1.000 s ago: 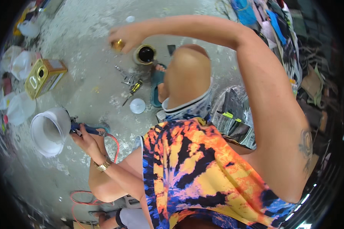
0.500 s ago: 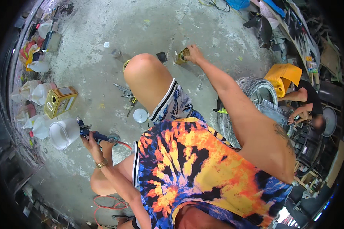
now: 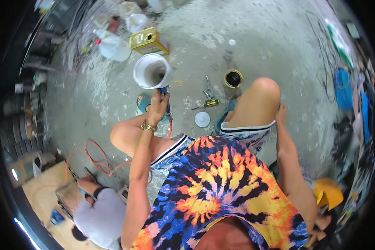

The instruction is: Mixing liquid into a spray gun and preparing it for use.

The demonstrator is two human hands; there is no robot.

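Note:
My left hand point(image 3: 157, 109) is closed around the handle of a blue spray gun point(image 3: 164, 90). A white open cup point(image 3: 142, 78) sits at the gun's far end, with a little dark residue inside. From the grip a red air hose point(image 3: 170, 132) runs back toward me. My right hand point(image 3: 281, 113) is low beside my right knee, its fingers mostly hidden by the leg. Left of that knee stands an open tin point(image 3: 233, 78) of dark liquid. Between my feet lie a round white lid point(image 3: 202, 119), a yellow-handled screwdriver point(image 3: 211, 103) and a metal tool point(image 3: 209, 88).
A gold rectangular can point(image 3: 149, 41) and cloudy plastic jugs point(image 3: 112, 48) stand at far left. A small clear bottle point(image 3: 229, 52) is beyond the tin. Another person point(image 3: 98, 214) crouches at lower left near the coiled hose point(image 3: 98, 158). A yellow container point(image 3: 328, 193) is at right.
My view has swung right. My right hand, which gripped a brownish can out on the floor, is now drawn back beside my knee; that can is out of sight. My left hand keeps the spray gun.

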